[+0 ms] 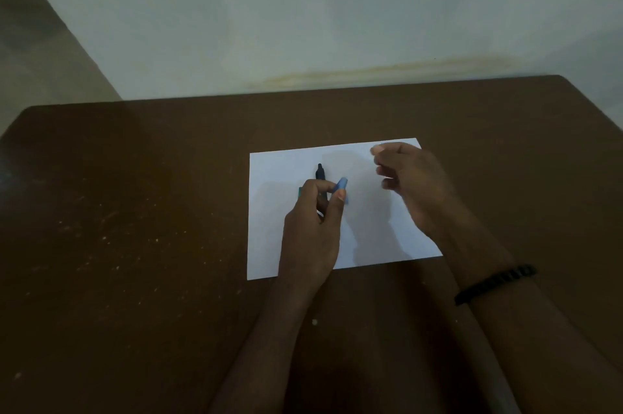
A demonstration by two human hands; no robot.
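A white sheet of paper (279,171) lies flat on the brown table (135,211), right of centre. Over its middle, my left hand (312,231) pinches several crayons between thumb and fingers: a dark one (320,172) points away from me, a light blue one (342,184) sticks out to the right, and a bit of green shows at the left of the fingers. My right hand (409,184) hovers over the sheet's right part, blurred, its fingers loosely curled and holding nothing I can see.
The table's far edge meets a pale wall (337,9). Floor (30,53) shows beyond the table's left corner. Small pale specks dot the tabletop at left. A black band (495,284) circles my right wrist.
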